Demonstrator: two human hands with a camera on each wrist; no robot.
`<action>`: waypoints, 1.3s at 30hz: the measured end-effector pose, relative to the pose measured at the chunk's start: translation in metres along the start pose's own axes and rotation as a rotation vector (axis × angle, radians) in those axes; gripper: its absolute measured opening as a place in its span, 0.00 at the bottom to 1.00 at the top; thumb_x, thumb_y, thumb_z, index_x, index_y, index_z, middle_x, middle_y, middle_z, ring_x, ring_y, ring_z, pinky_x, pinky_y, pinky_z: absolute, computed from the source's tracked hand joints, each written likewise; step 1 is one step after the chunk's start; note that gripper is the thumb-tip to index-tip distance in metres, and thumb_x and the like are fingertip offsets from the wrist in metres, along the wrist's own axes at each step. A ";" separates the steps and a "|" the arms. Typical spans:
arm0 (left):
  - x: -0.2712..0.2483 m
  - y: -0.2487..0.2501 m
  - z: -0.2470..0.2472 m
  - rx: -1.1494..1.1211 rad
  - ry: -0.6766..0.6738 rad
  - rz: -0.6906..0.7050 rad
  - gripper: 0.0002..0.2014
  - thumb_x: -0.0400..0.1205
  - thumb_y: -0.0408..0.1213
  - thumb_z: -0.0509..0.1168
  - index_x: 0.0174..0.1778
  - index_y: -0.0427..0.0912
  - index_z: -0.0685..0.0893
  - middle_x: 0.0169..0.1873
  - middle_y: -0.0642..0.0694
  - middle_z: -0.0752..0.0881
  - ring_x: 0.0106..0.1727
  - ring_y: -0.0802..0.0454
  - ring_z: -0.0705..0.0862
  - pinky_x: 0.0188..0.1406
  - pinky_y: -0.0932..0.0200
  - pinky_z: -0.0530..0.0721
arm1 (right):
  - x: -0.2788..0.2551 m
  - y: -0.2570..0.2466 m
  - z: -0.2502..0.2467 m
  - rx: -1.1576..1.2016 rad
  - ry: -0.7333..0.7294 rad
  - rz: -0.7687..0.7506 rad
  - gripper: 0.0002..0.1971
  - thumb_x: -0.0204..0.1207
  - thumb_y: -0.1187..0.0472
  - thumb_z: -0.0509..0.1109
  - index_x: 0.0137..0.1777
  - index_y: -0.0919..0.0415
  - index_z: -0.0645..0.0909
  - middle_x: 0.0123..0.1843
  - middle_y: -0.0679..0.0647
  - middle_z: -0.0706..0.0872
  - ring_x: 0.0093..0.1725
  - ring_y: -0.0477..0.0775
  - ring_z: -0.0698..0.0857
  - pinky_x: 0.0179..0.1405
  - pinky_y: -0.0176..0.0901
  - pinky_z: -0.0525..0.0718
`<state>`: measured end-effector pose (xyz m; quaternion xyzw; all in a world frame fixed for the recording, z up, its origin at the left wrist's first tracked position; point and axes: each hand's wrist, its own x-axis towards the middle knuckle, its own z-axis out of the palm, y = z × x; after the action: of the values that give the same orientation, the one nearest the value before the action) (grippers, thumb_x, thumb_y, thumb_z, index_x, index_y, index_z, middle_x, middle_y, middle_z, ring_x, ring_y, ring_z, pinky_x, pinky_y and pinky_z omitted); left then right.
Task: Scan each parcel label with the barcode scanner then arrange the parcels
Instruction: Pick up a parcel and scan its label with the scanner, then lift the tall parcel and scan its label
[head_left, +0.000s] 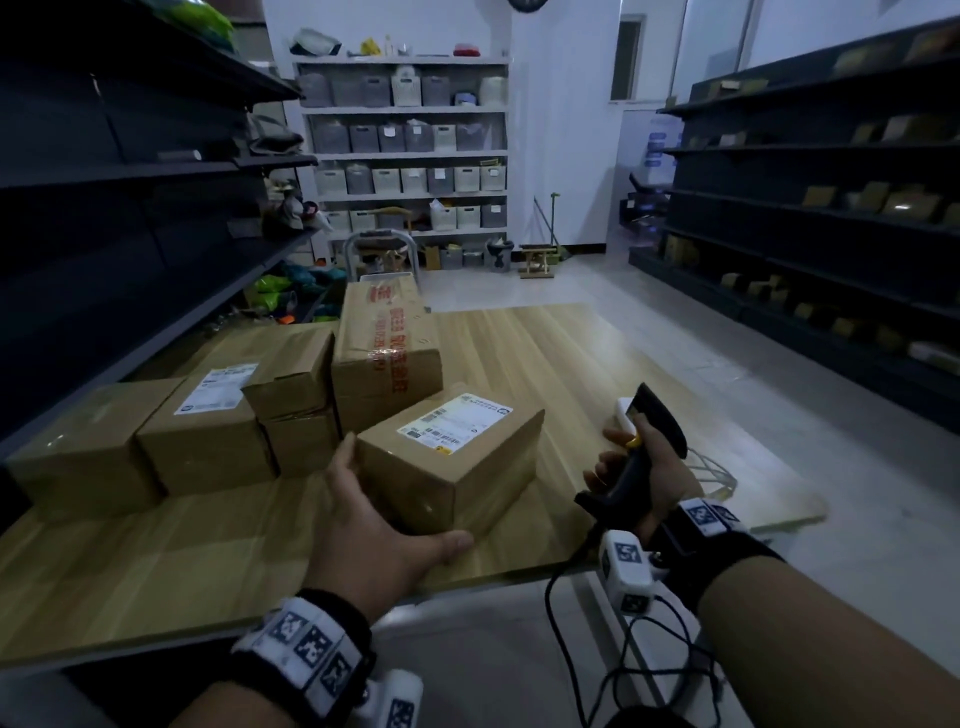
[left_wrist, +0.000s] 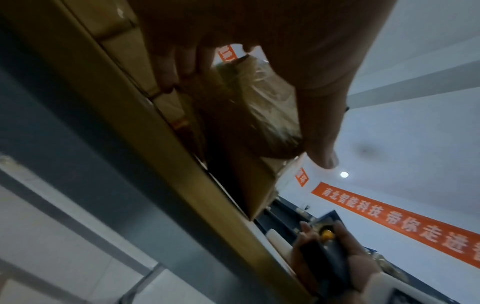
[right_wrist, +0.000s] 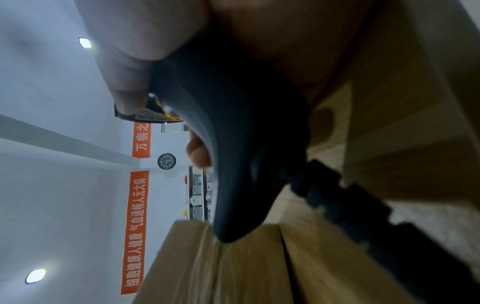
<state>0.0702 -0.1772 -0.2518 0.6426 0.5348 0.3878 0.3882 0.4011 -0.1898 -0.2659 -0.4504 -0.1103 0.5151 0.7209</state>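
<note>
From the head view, the left hand (head_left: 374, 525) gripped a parcel (head_left: 457, 462) at its near corner, thumb along the near bottom edge and fingers up its left side. The parcel sat on the wooden table (head_left: 545, 353), label (head_left: 454, 422) facing up, just right of a cluster of other boxes (head_left: 208, 431) with a taller box (head_left: 384, 353) behind it. The right hand (head_left: 644, 467) was wrapped around the scanner (head_left: 655, 421) handle, holding it upright to the right of the parcel and apart from it, its cable (head_left: 597, 665) trailing off the table's near edge.

The left wrist view showed what the head camera could not: the fingers (left_wrist: 171, 67) pressed against the parcel's far side, the thumb (left_wrist: 322, 127) stretched across its taped face, and an orange banner (left_wrist: 394, 222) high on the wall. The right wrist view gave the scanner's dark underside (right_wrist: 233, 144) close up, fingers curled round it, plus a wall clock (right_wrist: 166, 161) and a ceiling light (right_wrist: 35, 275), both out of the head view.
</note>
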 end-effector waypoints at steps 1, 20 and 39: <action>-0.002 0.008 0.011 0.046 0.023 0.028 0.86 0.44 0.62 0.96 0.88 0.82 0.39 0.94 0.45 0.63 0.91 0.40 0.69 0.89 0.30 0.73 | 0.000 -0.001 0.000 0.002 0.003 0.002 0.26 0.82 0.39 0.76 0.61 0.65 0.89 0.32 0.57 0.84 0.32 0.57 0.85 0.51 0.57 0.89; 0.126 0.073 0.152 0.396 -0.153 0.025 0.57 0.71 0.60 0.87 0.90 0.75 0.57 0.77 0.42 0.79 0.70 0.37 0.87 0.72 0.39 0.90 | 0.009 0.000 -0.006 0.063 0.041 -0.020 0.21 0.82 0.45 0.78 0.54 0.66 0.87 0.32 0.56 0.80 0.29 0.55 0.79 0.36 0.49 0.82; 0.100 0.111 0.070 0.449 0.234 0.459 0.40 0.82 0.56 0.78 0.88 0.49 0.72 0.81 0.46 0.77 0.84 0.44 0.73 0.89 0.41 0.71 | 0.017 0.011 0.001 -0.110 0.125 -0.103 0.19 0.79 0.51 0.82 0.41 0.67 0.86 0.30 0.61 0.83 0.25 0.61 0.83 0.34 0.54 0.87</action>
<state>0.1903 -0.0981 -0.1699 0.7667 0.4892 0.4088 0.0753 0.4012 -0.1746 -0.2791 -0.5142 -0.1160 0.4414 0.7261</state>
